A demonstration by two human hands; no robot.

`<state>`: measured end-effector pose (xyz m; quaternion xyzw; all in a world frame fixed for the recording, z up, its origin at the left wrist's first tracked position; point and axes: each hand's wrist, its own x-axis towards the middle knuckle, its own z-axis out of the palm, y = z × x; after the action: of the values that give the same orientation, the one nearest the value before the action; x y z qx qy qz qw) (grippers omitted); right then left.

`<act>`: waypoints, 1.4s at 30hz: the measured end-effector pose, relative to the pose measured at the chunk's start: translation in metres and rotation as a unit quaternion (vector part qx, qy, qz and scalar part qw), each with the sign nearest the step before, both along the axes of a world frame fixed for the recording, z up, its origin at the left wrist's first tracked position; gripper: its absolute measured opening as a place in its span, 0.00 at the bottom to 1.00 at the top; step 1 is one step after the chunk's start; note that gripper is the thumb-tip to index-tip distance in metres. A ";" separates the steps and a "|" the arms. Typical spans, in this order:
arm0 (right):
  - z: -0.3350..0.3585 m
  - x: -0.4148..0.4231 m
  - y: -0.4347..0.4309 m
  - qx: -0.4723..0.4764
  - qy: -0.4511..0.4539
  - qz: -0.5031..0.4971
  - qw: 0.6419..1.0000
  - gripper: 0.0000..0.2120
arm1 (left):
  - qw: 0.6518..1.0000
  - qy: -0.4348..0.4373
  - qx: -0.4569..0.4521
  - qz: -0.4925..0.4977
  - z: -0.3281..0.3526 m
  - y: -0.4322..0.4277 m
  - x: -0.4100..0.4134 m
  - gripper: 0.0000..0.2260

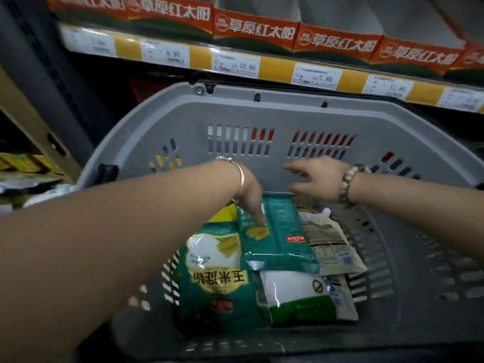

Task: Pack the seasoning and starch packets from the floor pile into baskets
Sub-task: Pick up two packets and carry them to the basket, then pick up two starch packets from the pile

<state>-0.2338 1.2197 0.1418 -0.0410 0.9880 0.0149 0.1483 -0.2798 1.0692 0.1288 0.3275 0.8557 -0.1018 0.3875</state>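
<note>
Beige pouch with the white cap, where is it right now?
In the head view, the beige pouch lies inside the grey basket, toward its right side, partly under the teal packet and just below the right hand.

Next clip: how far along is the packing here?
Done: several packets already lie in the grey basket, among them a corn starch packet, a white-green packet and a beige packet. In hand: the left hand touches a teal packet on top of them; the right hand hovers open, holding nothing. Left: a floor pile of packets lies at left.
</note>
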 end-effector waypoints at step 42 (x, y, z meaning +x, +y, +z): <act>-0.224 0.010 -0.522 -0.465 -0.277 -0.392 0.744 0.25 | 0.711 0.215 0.315 0.591 -0.140 -0.512 0.199 0.22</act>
<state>-0.2240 0.6972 -0.0819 0.2836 0.7172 -0.5175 0.3706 -0.0808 0.5568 -0.0114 -0.1730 0.9173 0.3554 0.0484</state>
